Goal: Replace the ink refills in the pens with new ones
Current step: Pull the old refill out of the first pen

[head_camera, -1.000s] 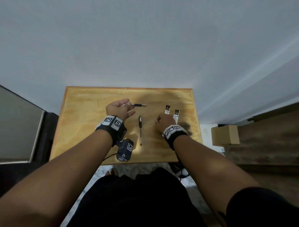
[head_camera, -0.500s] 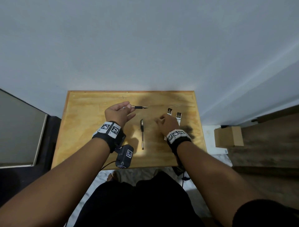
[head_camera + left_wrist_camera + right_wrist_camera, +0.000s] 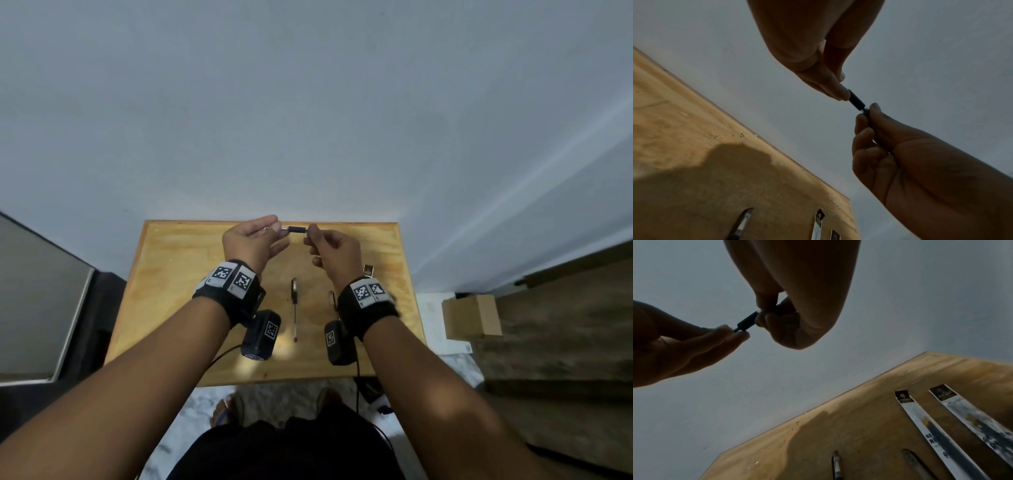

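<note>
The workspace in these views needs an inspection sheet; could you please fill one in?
Surface: wooden table, against a grey wall.
Job's things: held pen in the air between both hands; second pen lying on the table; two packaged refills beside it; a further slim piece, too dim to identify.
Clutter: nothing seen.
Grippers: left hand and right hand each pinch one end of the held pen.
Cables: black cable below the left wrist.
Surroundings: cardboard box on the floor.

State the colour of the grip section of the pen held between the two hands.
Black, on the pen pinched by the left hand and right hand; the left wrist view shows it best.
</note>
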